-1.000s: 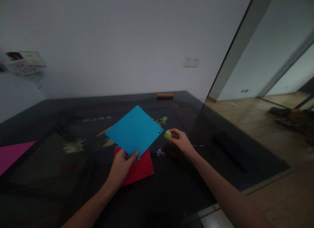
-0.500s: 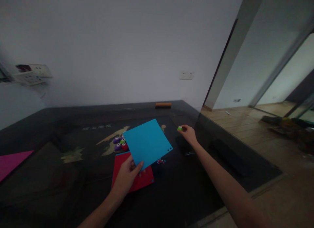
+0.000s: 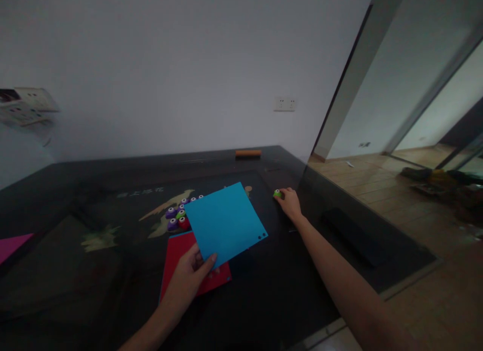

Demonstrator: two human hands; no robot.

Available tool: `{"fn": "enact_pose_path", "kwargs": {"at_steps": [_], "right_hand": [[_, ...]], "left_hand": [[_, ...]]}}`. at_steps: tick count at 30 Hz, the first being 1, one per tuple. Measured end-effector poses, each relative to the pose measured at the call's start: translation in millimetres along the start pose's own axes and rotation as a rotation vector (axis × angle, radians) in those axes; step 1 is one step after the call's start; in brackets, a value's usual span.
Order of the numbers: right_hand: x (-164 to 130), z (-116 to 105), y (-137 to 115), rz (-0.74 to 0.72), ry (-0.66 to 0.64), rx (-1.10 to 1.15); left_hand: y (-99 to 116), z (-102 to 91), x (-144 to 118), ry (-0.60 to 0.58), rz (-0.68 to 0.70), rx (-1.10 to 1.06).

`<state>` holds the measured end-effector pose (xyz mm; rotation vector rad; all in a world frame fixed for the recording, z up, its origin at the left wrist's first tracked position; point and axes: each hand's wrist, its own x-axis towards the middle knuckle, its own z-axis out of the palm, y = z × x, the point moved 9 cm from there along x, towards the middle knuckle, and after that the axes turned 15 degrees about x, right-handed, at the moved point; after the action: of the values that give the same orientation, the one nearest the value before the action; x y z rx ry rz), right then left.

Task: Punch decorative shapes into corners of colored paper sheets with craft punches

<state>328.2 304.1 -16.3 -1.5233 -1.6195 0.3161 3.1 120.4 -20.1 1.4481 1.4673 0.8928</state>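
My left hand (image 3: pixel 190 274) pinches the near corner of a blue square paper sheet (image 3: pixel 226 221), thumb on top, and holds it tilted above the table. Two small shaped holes show near the sheet's right corner. Off to the right, the fingers of my right hand (image 3: pixel 290 204) close round a small green craft punch (image 3: pixel 277 193) with a white, eye-like top; it is at or just above the tabletop. Beneath the blue sheet lies a red paper sheet (image 3: pixel 177 255), partly covered by it and my left hand. Several purple, red and green punches (image 3: pixel 172 224) stand grouped behind the blue sheet, some partly hidden.
The dark glossy table (image 3: pixel 271 300) has a printed pattern and reaches the wall. An orange-brown bar (image 3: pixel 248 153) lies at its back edge. Pink paper (image 3: pixel 13 246) is at the far left, and a dark long object (image 3: pixel 352 235) lies beyond my right forearm.
The camera view has shifted slightly. My right hand has come down a little with the green punch. The blue sheet now hides the tiny paper bits seen on the table before.
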Motion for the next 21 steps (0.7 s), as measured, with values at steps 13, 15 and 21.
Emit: {"fn": "enact_pose_path", "kwargs": {"at_steps": [13,15,21], "right_hand": [[-24,-11,-102,-0.069,-0.189,0.426],[-42,12,-125,0.015,-0.431,0.743],[-69,35,-145,0.170,-0.579,0.921]], "left_hand": [[0,-9.2,3,0.048,0.026,0.024],[2,-8.0,2,0.028,0.048,0.049],[12,-7.1,0,-0.003,0.077,0.088]]}}
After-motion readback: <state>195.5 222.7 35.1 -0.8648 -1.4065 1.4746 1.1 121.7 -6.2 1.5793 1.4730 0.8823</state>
